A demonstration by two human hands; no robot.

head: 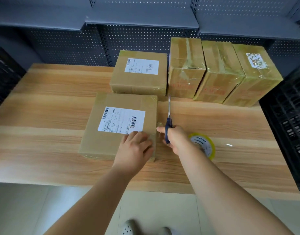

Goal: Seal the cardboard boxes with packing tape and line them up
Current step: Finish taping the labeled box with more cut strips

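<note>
While left hand (135, 147) presses flat on the box (98, 143), right hand (177, 138) grips scissors (168, 118) pointing away

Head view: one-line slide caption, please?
Left hand presses the near box; right hand holds scissors beside it.

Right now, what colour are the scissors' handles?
The scissors handles are dark blue; head view.
</note>
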